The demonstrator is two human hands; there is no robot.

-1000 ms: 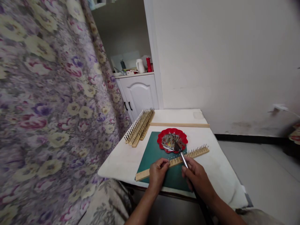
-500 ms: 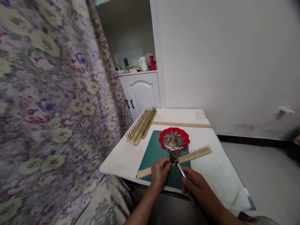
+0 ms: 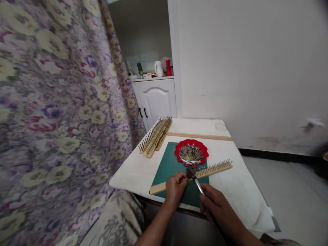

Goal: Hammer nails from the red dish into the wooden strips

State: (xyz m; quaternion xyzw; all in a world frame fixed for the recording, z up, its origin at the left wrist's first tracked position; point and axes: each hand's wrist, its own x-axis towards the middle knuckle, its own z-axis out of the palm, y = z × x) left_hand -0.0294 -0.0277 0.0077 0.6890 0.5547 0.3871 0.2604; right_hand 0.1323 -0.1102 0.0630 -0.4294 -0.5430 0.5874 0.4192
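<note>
Soft, rather dim indoor light spreads evenly over the room; its direction is hard to tell. The white cloth on the bench (image 3: 133, 174) is the brightest patch, while the wall (image 3: 243, 61) looks dull grey. Shade fills the alcove (image 3: 143, 30), and it is darker still beneath the bench. A bright glint runs along the shaft of the hammer (image 3: 198, 185). Small nails (image 3: 191, 153) blend together in fine detail. Wide-angle stretching pulls at the curtain (image 3: 51, 119), the socket (image 3: 315, 122) is smeared, and the upper right corner darkens.
</note>
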